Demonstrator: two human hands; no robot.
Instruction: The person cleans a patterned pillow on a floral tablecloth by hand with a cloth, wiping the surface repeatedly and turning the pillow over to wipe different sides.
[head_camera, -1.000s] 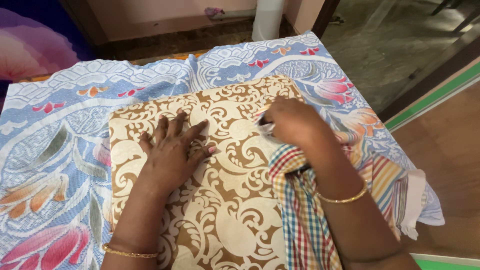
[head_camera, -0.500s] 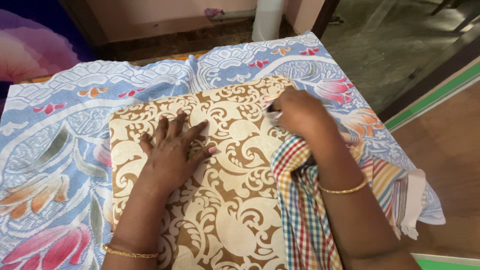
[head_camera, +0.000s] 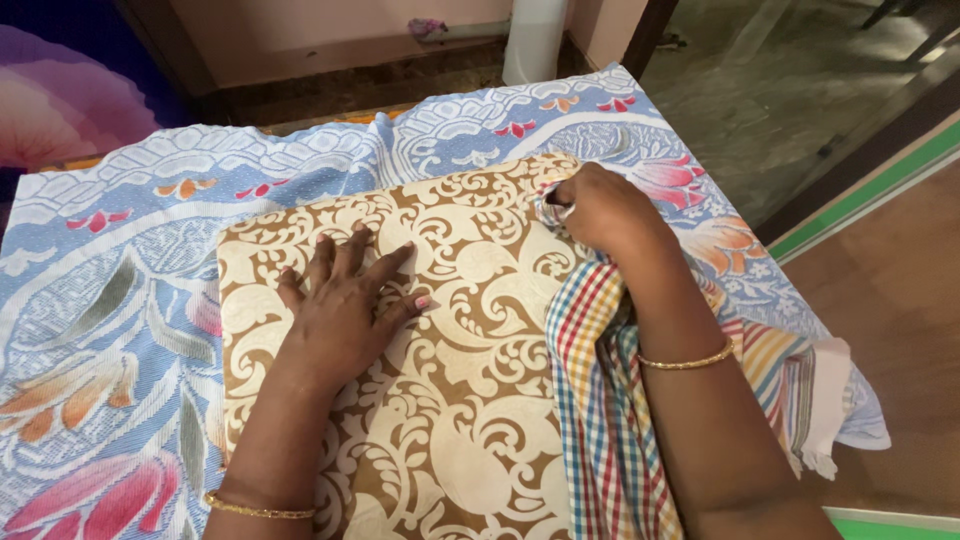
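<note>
Left hand (head_camera: 345, 310) lay flat, fingers spread, on the brown-and-cream patterned cloth (head_camera: 450, 420) at centre. Right hand (head_camera: 600, 210), at 1 o'clock, was closed, pinching the checked cloth (head_camera: 600, 400) at the patterned cloth's edge.

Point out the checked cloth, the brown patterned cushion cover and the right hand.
checked cloth (head_camera: 590, 400), head view, middle of its draped part
brown patterned cushion cover (head_camera: 460, 420), head view, bare centre
right hand (head_camera: 605, 210), head view, back of hand
</note>
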